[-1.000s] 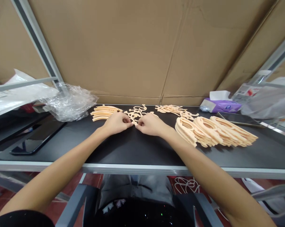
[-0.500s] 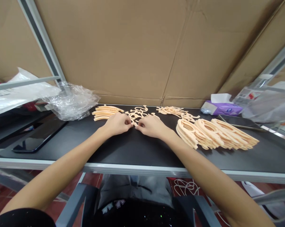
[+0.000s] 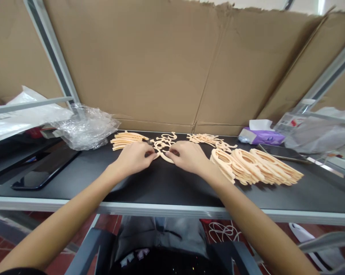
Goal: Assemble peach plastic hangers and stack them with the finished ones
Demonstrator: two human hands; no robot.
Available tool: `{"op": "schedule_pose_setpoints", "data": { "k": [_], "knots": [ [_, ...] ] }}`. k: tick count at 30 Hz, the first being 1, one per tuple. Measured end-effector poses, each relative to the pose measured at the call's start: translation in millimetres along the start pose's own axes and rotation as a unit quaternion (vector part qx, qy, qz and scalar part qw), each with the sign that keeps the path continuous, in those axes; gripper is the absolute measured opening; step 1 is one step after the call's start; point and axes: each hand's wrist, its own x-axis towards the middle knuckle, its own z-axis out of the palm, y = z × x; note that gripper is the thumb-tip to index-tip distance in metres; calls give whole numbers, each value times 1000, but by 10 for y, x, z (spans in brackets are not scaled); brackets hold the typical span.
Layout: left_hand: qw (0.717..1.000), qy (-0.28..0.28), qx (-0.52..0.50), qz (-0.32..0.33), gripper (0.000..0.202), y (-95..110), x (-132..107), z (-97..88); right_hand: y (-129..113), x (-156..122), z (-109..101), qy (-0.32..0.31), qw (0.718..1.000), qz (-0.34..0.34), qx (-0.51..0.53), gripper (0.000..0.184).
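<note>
Both hands curled, fingertips closed on a peach cut-out arc [image 3: 166, 158]: left hand [image 3: 134, 158] at one end, right hand [image 3: 188, 156] at the other. The arc lies on the black tabletop [image 3: 166, 187], just below the tangled hook-shaped pieces [image 3: 162, 144]. Against the earlier frame, the fingertips now stand slightly farther apart, with the arc showing between them — previously they nearly met. Curved strips [image 3: 126, 141] lie left of the hands, stacked rings [image 3: 247, 166] right — neither visibly disturbed.
</note>
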Motion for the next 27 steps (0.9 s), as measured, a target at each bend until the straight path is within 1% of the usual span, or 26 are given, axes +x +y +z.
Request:
{"op": "schedule_pose_setpoints", "data": {
  "k": [1,3,6,7,9,12,16,22,25,27],
  "knots": [
    [1000,11,3,5,30,32,-125,-8,-27,-92,-27,19,1000,-6,6,27],
    [1000,-1,3,19,31,79,-415,9,-86,-315,-40,38,999,-16,27,27],
    [999,-16,-1,48,37,86,-805,85,-157,-661,36,40,995,-23,92,27],
    [999,-19,3,50,41,77,-893,111,-172,-754,73,38,992,-23,116,28],
    [999,-24,4,43,45,61,-991,148,-191,-890,137,43,991,-30,125,28],
    [999,-31,-3,21,47,66,-1000,165,-207,-971,181,32,993,-26,108,32],
    [999,-31,-16,-10,47,103,-960,159,-222,-978,194,12,996,-10,85,40],
    [999,-33,-18,-14,47,112,-971,160,-233,-984,227,2,999,-1,53,46],
    [999,-28,-15,-14,47,105,-978,166,-269,-1021,234,6,999,29,28,50],
    [1000,-24,-15,-12,48,100,-981,170,-303,-1070,238,4,999,49,10,56]
  ]
}}
